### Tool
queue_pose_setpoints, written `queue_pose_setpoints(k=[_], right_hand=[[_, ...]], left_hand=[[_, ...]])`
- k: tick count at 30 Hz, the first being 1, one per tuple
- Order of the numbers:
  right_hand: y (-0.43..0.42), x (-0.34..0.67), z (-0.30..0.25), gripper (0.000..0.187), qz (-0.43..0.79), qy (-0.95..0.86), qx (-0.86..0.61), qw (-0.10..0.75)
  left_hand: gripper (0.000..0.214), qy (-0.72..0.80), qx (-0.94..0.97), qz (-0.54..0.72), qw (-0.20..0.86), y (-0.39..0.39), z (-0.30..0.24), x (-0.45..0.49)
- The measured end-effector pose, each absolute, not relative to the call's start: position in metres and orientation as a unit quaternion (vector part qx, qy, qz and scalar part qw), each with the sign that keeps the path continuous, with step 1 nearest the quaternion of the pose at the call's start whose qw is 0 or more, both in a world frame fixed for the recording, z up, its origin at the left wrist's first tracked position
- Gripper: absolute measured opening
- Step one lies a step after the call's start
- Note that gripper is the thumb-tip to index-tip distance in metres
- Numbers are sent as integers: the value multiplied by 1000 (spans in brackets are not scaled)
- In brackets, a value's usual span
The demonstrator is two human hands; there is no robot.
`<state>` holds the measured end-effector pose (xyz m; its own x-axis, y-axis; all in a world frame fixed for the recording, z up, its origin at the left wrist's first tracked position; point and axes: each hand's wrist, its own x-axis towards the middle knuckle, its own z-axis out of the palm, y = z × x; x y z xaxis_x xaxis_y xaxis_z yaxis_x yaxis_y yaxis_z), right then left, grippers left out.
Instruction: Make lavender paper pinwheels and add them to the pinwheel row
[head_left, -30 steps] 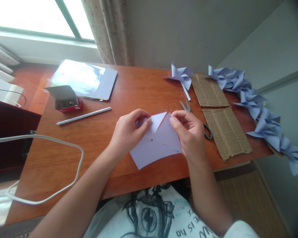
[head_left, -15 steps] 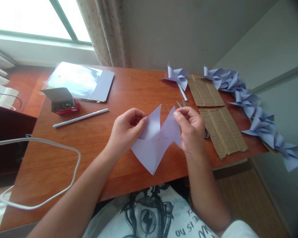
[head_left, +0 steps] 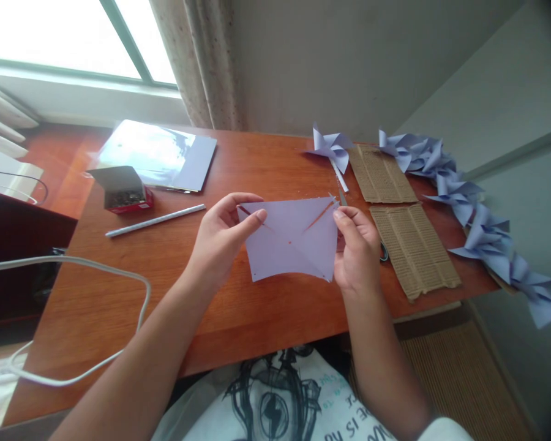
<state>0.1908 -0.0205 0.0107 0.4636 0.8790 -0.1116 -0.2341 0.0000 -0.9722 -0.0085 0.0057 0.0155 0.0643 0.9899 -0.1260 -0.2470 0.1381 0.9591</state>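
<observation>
A pale purple square of paper (head_left: 289,254) is stretched between my hands above the table, with slits running in from its corners and a small hole at its centre. My left hand (head_left: 227,236) pinches its upper left corner between thumb and fingers. At the upper right corner, my right hand (head_left: 356,242) grips the paper the same way. Just behind my right hand lie scissors (head_left: 343,198), mostly hidden; part of a handle shows beside the hand. A finished paper pinwheel (head_left: 330,150) on a white stick rests farther back.
Two corrugated cardboard pieces (head_left: 416,251) lie to the right, with several paper pinwheels (head_left: 482,229) along the table's right edge. On the left are an open red box (head_left: 126,193) of small metal pieces, a rolled paper stick (head_left: 156,220), a paper pack (head_left: 197,162) and a white cable (head_left: 142,294).
The paper has been turned and flattened out; it was folded with a corner pointing toward me. Both hands have shifted their hold to corners. The view has moved slightly.
</observation>
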Motion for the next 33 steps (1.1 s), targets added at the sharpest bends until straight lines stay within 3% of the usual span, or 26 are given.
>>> queue_pose_setpoints(k=[9, 13, 15, 19, 23, 30, 33], right_hand=[[-27, 201, -1, 24, 464, -300, -563, 615], [-31, 206, 6, 18, 237, -405, -601, 647], [-33, 202, 16, 13, 166, -486, -607, 607], [-28, 183, 35, 13, 194, -664, -555, 463], [-14, 168, 38, 13, 237, -720, -517, 398], [-4, 168, 22, 6, 365, -603, -556, 440], [-5, 170, 17, 9, 424, -550, -542, 474]], left_hand=[[21, 461, 388, 515, 609, 5, 17, -7], [16, 483, 447, 496, 567, 4, 18, -7], [14, 496, 505, 475, 524, 3, 17, -6], [9, 497, 603, 426, 455, 1, 12, -4], [10, 477, 636, 415, 442, 0, 10, -3], [11, 513, 602, 533, 303, -3, 20, -6], [9, 502, 597, 525, 340, -8, 21, -3]])
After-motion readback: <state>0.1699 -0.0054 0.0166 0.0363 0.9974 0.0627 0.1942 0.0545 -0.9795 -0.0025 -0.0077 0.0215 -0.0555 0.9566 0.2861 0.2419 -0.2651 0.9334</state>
